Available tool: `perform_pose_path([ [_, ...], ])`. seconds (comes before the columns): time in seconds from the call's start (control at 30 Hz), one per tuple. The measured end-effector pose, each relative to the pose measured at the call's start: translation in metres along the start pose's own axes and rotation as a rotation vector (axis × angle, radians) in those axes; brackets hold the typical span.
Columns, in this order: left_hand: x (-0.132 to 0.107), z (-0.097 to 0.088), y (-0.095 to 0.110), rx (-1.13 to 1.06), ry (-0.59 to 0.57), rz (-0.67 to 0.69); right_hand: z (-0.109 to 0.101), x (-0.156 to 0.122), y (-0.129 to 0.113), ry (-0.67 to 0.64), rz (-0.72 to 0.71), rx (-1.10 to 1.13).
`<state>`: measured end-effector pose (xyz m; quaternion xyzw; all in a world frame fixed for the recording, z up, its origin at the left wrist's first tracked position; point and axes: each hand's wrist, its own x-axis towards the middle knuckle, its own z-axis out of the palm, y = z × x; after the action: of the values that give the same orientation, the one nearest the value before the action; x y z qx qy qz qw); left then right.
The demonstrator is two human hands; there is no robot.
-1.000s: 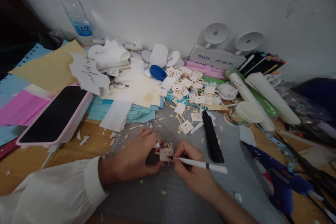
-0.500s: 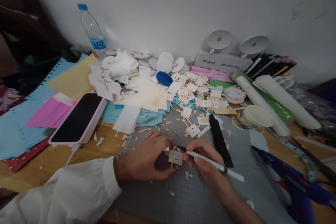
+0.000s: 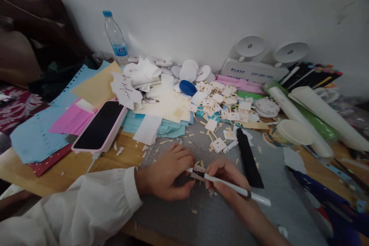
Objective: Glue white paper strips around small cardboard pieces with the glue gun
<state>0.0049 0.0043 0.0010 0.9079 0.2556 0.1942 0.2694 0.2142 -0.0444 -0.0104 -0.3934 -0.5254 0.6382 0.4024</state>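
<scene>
My right hand (image 3: 229,178) grips a white marker pen (image 3: 236,189) slantwise, its dark front part pointing left. My left hand (image 3: 173,173) is curled opposite, with a short white pen cap (image 3: 188,170) at its index finger, in line with the pen's tip. Between the two hands is a small pale card figure (image 3: 198,169), partly covered by the pen; which fingers hold it I cannot tell. Close by, on the grey mat (image 3: 170,215), lies another card figure (image 3: 218,145) with a drawn face and thin legs. Beyond it is a heap of similar card figures (image 3: 233,116).
To the right lie a black tube (image 3: 249,159), a paper cup (image 3: 294,132) and a blue glue gun (image 3: 325,192). At left are a phone (image 3: 99,127), coloured paper (image 3: 69,117) and a water bottle (image 3: 117,40). A two-headed lamp (image 3: 253,69) stands by the wall.
The pen's dark front has come closer to the cap in my left hand. The card figure has tipped back and is now partly behind the pen. The whole view has shifted slightly.
</scene>
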Motion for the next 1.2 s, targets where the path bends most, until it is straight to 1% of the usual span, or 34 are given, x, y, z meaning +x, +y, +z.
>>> perform_pose_path([
  [0.17,0.001,-0.001,0.003,0.054,-0.010,0.003,0.005,0.002,-0.003,0.001,-0.029,-0.103],
  [0.27,0.002,-0.001,0.003,0.104,-0.012,0.022,0.007,0.002,-0.003,-0.003,-0.095,-0.200],
  [0.43,-0.002,0.006,-0.003,0.158,0.044,0.049,0.007,0.002,0.000,-0.009,-0.210,-0.296],
  [0.5,-0.005,0.008,-0.006,0.155,0.044,0.040,0.007,0.003,-0.001,-0.025,-0.294,-0.325],
  [0.6,-0.010,0.010,-0.007,0.122,0.004,0.037,0.009,0.005,-0.003,-0.048,-0.440,-0.385],
  [0.67,-0.011,0.011,-0.007,0.089,-0.018,0.043,0.009,0.005,-0.004,-0.076,-0.491,-0.403],
  [0.83,-0.012,0.013,-0.004,-0.002,-0.022,0.049,0.008,0.003,0.002,-0.110,-0.452,-0.391],
  [1.0,-0.010,0.012,-0.003,-0.047,-0.004,0.008,0.007,0.005,0.006,-0.060,-0.456,-0.391],
  [1.2,-0.005,0.006,0.002,-0.070,0.014,-0.057,0.003,0.009,0.001,-0.023,-0.323,-0.451],
])
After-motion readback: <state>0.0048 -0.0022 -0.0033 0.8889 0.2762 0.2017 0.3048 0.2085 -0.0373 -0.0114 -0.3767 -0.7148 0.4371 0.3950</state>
